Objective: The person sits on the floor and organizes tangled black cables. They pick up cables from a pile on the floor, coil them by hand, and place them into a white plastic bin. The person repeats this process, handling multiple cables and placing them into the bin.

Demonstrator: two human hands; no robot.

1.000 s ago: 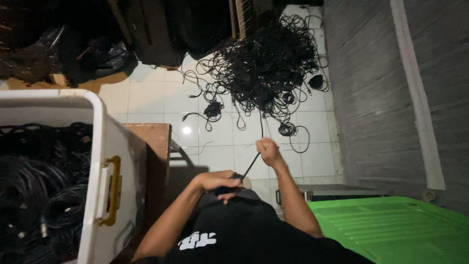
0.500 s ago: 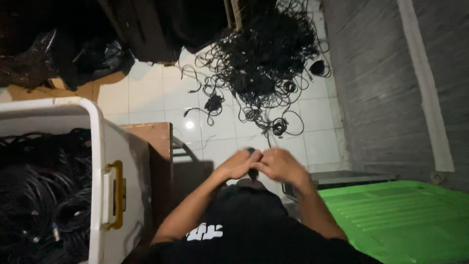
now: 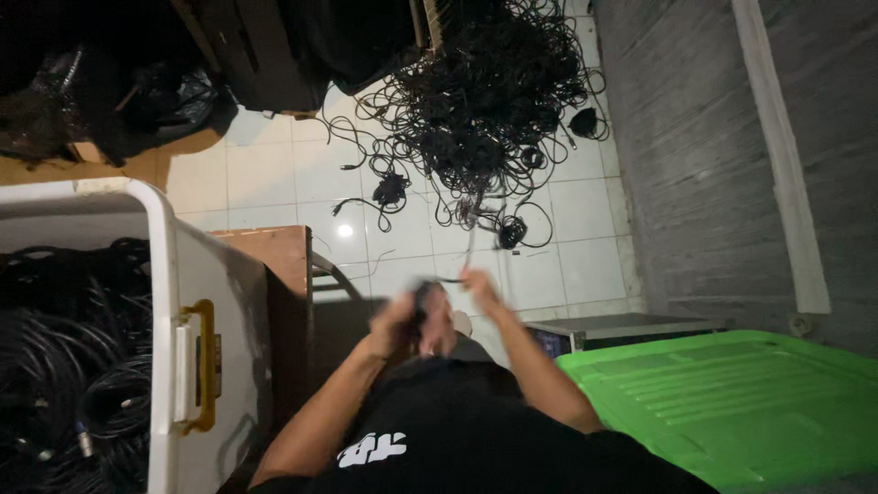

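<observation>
Head view, looking down at a seated person in a black shirt. Both hands are raised in front of the chest, close together, and both are motion-blurred. The left hand (image 3: 400, 322) is curled around a dark bundle of thin black cable (image 3: 426, 302), fingers closed on it. The right hand (image 3: 477, 289) sits just beside it, slightly higher, pinching the same cable where a strand runs up and away toward the floor; the blur hides the exact fingertip contact, but the fingers look closed on the strand. The cable strand leads from the hands to a big tangled heap of black cables (image 3: 494, 101) lying on the white tiled floor (image 3: 274, 174), well ahead of the person. A few loose coils and plugs lie scattered at the heap's near edge.

Left side: a large white plastic storage bin with a yellow latch handle (image 3: 197, 366), filled with coiled black cables (image 3: 73, 366). Just beside the bin stands a brown wooden stool or small table (image 3: 279, 265). Right side: a bright green plastic bin lid (image 3: 732, 402), near the person's right elbow. Behind it is a grey ribbed wall (image 3: 713, 165). Black plastic bags (image 3: 155, 91) sit in the dark top left corner.
</observation>
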